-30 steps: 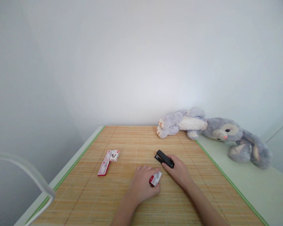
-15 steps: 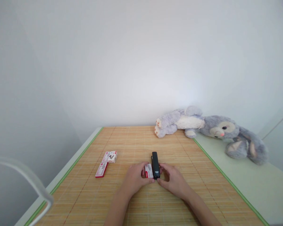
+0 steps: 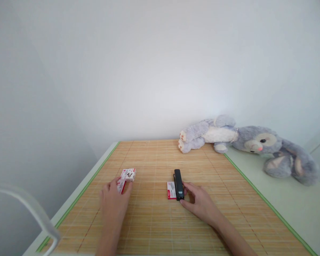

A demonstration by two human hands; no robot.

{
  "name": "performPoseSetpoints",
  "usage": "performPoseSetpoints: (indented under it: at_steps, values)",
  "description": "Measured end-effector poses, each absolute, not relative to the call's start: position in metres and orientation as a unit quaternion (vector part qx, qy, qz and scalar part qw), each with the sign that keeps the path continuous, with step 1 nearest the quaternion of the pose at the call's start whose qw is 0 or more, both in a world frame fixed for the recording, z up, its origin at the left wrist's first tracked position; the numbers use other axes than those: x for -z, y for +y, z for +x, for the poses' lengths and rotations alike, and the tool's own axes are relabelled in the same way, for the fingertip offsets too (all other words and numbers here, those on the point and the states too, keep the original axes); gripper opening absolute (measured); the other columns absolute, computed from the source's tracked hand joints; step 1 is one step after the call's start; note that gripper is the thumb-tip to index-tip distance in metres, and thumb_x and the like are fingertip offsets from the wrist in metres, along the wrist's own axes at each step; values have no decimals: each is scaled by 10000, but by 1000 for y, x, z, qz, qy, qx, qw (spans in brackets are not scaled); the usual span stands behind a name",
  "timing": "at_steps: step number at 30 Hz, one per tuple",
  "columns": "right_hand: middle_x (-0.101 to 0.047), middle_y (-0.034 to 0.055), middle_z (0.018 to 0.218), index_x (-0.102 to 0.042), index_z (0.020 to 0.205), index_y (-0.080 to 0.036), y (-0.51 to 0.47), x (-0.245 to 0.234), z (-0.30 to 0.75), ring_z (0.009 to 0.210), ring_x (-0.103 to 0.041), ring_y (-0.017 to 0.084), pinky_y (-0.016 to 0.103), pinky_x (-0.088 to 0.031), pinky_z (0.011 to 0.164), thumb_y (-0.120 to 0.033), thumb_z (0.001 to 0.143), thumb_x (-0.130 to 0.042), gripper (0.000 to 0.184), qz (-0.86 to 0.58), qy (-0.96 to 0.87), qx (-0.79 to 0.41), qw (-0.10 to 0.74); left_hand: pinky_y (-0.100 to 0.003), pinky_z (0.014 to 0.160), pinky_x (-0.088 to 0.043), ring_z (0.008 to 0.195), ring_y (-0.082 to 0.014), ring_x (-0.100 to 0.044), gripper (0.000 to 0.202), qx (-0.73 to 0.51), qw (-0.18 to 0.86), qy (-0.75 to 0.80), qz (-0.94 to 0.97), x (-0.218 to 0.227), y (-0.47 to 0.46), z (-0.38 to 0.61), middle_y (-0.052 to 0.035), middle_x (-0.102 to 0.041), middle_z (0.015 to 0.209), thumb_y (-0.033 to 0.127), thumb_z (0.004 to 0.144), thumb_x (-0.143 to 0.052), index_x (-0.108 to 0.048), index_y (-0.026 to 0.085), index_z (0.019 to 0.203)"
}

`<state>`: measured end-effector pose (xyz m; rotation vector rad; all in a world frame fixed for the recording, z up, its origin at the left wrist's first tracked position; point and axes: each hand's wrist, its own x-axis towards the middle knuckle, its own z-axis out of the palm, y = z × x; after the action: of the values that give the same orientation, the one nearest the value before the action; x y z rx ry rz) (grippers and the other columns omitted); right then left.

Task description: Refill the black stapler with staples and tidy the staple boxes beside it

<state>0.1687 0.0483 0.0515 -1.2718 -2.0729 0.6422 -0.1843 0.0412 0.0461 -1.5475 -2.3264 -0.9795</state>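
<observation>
A black stapler (image 3: pixel 178 184) lies on the bamboo mat (image 3: pixel 160 220), pointing away from me. A small red and white staple box (image 3: pixel 171 190) lies against its left side. My right hand (image 3: pixel 198 203) rests at the stapler's near end, thumb and fingers closed on it. My left hand (image 3: pixel 112 201) is over to the left, fingers curled onto a flat red and white box (image 3: pixel 121 185), mostly covered. A second small box (image 3: pixel 129 175) stands just beyond it.
A grey and white plush rabbit (image 3: pixel 245 142) lies along the back right, partly on the pale green surface (image 3: pixel 282 202) beside the mat. A white wall closes the back. A curved white bar (image 3: pixel 29 209) crosses the lower left corner.
My left hand let go of the small box beside the stapler and moved left onto the flat box. The right hand stays at the stapler, which sits straight.
</observation>
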Motion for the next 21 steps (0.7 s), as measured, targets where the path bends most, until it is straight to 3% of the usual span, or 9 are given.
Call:
performPoseSetpoints:
  at_steps: [2,5,9,14,19,21]
  values:
    - [-724,28,1049,-667,1251,-268,49,-50,169,965,-652,250,346,-458,872,-290,796,-701,458,-481,-785,-241,308,-514,1004,-433,1115,-371,-580,652,277,60,-804,-523,-42,36,-210,-156,-604,1187,589,879,-561,-573,175,1382]
    - [-721,14,1033,-677,1207,-273,49,-50,169,942,-651,239,330,-453,843,-290,792,-703,417,-482,-786,-238,305,-461,918,-478,1035,-334,-634,578,242,-51,-793,-556,-38,30,-215,-129,-637,1159,538,883,-551,-591,209,1357]
    - [-721,13,1012,-683,1141,-265,49,-52,170,927,-649,238,323,-446,829,-293,791,-701,351,-481,-789,-237,300,-401,896,-482,1030,-285,-654,532,290,-140,-744,-586,-44,30,-157,-113,-659,1205,441,845,-616,-590,228,1332]
    - [-714,11,1009,-682,1139,-269,48,-54,168,938,-646,232,322,-447,845,-280,800,-695,339,-477,-789,-245,301,-356,825,-481,944,-240,-664,501,360,-215,-678,-604,-53,43,-68,-95,-693,1104,410,831,-655,-575,219,1287]
    - [-714,9,1017,-684,1192,-286,47,-55,167,943,-647,231,328,-454,859,-268,798,-691,394,-478,-786,-247,305,-344,727,-474,796,-213,-653,555,329,-302,-655,-610,-55,48,-43,-52,-684,892,588,894,-598,-571,206,1295]
    - [-716,16,1021,-687,1181,-282,47,-55,167,946,-647,237,334,-457,863,-272,799,-687,383,-480,-785,-249,302,-357,799,-496,875,-218,-659,604,338,-315,-627,-627,-56,46,-51,-68,-686,959,612,915,-571,-547,203,1359]
